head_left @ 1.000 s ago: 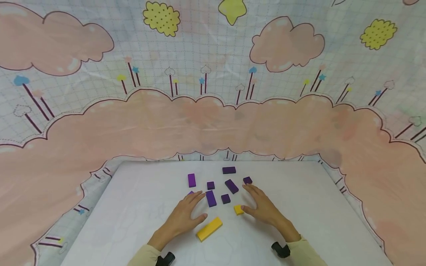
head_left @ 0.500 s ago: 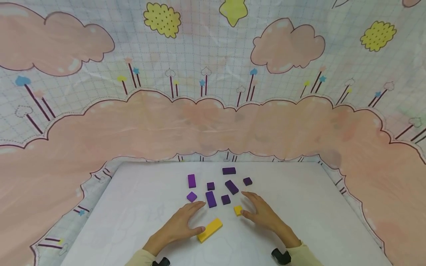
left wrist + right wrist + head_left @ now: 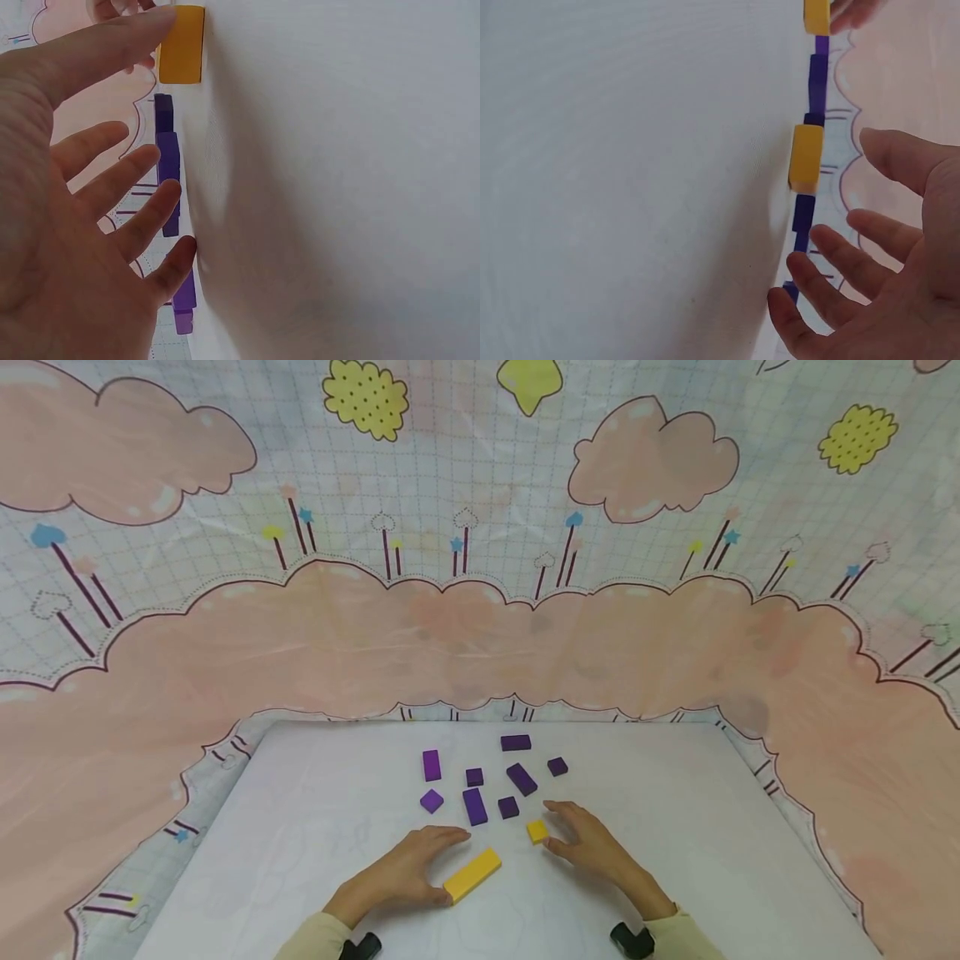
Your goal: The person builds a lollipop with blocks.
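Observation:
A long yellow block [image 3: 472,877] lies slanted on the white tabletop, and my left hand [image 3: 397,870] is at its near left end. The thumb tip overlaps that end, and the fingers are spread and curve over its far side without gripping. In the left wrist view the thumb lies across the yellow block [image 3: 187,56]. My right hand [image 3: 592,843] is beside a small yellow cube [image 3: 537,832], its thumb tip right at the cube's right side and its fingers apart. The right wrist view shows the yellow cube [image 3: 806,157] near the thumb, with relaxed fingers.
Several purple blocks lie farther back, among them an oblong block [image 3: 475,807], a cube [image 3: 508,807], a turned cube [image 3: 432,801] and a long dark block [image 3: 516,742]. The white tabletop [image 3: 300,827] ends at a patterned cloth [image 3: 450,652] behind.
My left hand has drawn back toward me, its thumb coming to the yellow block's near end and uncovering the turned purple cube. The right fingers have drawn back from the far right purple cube.

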Tool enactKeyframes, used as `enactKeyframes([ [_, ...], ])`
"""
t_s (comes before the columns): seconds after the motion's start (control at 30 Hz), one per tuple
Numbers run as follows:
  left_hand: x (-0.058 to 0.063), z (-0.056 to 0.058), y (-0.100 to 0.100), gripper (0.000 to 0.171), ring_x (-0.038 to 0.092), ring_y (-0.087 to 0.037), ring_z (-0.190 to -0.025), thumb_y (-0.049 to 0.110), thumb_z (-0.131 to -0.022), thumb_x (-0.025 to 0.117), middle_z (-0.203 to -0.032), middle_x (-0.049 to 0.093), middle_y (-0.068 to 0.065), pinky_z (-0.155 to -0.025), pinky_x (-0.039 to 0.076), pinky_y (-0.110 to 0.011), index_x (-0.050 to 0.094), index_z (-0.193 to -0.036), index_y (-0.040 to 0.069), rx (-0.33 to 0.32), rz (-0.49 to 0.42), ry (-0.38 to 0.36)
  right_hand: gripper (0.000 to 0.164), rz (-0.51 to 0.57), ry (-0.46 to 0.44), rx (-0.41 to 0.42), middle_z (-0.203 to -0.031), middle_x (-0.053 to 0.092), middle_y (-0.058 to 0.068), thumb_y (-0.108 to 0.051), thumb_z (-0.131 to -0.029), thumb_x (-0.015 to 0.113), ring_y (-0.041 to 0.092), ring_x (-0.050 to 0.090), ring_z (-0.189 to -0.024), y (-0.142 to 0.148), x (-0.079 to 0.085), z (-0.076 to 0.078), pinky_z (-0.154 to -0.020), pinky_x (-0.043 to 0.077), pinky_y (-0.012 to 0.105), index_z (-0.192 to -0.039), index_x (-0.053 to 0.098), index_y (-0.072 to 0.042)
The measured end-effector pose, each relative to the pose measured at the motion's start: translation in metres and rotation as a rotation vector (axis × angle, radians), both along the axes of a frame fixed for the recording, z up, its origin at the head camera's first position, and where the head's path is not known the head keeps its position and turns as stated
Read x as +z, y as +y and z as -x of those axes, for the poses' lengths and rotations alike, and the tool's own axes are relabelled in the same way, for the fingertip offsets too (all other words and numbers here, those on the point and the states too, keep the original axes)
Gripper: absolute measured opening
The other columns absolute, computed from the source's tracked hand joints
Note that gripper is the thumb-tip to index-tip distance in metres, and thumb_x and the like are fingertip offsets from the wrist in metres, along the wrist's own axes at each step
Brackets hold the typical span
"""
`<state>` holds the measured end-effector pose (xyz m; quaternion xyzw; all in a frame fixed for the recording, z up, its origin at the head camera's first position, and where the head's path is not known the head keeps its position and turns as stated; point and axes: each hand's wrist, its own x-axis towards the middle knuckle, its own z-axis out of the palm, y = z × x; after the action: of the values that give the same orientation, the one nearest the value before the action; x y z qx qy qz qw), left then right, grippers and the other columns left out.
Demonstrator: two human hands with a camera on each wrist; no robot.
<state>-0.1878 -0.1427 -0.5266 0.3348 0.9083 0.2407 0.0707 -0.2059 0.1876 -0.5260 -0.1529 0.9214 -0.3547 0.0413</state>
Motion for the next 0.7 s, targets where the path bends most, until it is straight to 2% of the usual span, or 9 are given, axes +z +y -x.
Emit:
enactKeyframes([
  [0.23,-0.003,0.004,0.003,0.081,0.047,-0.023,-0.134,0.038,-0.071,0.084,-0.143,0.055,0.003,-0.112,0.036,-0.052,0.051,-0.142,0.019,-0.019,0.038,0.014,0.049,-0.009,-0.004,0.005,-0.136,0.061,0.009,-0.023,-0.09,0.071,0.033,0.053,-0.13,-0.003,-0.003,0.003,-0.11,0.041,0.055,-0.135,0.058,-0.01],
  [0.4,-0.003,0.006,0.008,0.081,0.046,-0.022,-0.134,0.041,-0.071,0.084,-0.142,0.056,0.005,-0.112,0.034,-0.053,0.051,-0.142,0.02,-0.036,0.021,0.003,0.042,-0.013,0.027,0.015,-0.132,0.064,0.009,-0.015,-0.089,0.07,0.033,0.055,-0.127,-0.004,-0.004,0.005,-0.109,0.042,0.055,-0.129,0.061,-0.009],
  [0.7,-0.006,0.005,0.017,0.084,0.036,-0.024,-0.143,0.044,-0.073,0.083,-0.15,0.048,0.011,-0.117,0.027,-0.054,0.046,-0.147,0.027,-0.051,0.048,-0.083,0.039,-0.024,0.066,0.07,-0.126,0.068,0.007,-0.012,-0.087,0.071,0.032,0.059,-0.12,-0.002,-0.009,0.006,-0.105,0.044,0.054,-0.125,0.065,-0.007],
])
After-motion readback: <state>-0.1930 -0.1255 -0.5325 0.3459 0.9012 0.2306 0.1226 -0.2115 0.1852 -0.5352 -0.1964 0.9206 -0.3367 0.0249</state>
